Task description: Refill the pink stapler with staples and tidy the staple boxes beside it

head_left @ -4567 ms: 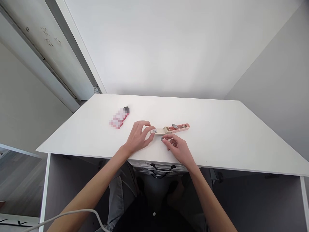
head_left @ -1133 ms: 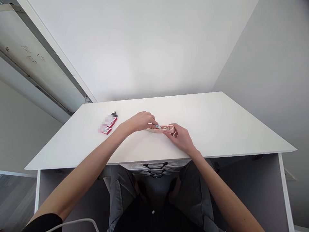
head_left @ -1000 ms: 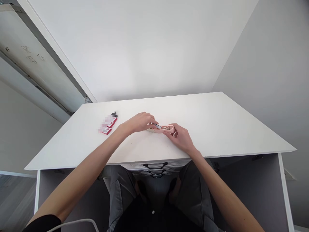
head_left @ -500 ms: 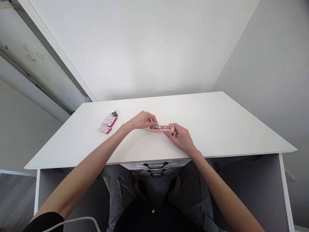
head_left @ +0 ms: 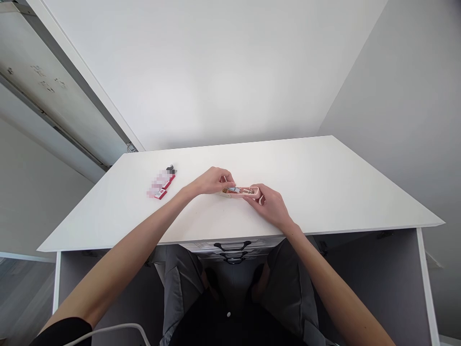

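Near the middle of the white tabletop (head_left: 317, 187), an open pink case (head_left: 238, 195) sits between the hands; the step looks like seating the silvery piece (head_left: 235, 190) inside it, which calls for light, precise pressure. The left hand (head_left: 217, 181), fingers nearly closed, meets its left end, its grip unclear; the right hand (head_left: 271, 204), half-curled, clasps the right end.

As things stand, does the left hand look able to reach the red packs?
Probably yes: the red packs lie to the left of the left hand, with nothing seen covering them. However, that hand is at the pink case and would have to leave it first.
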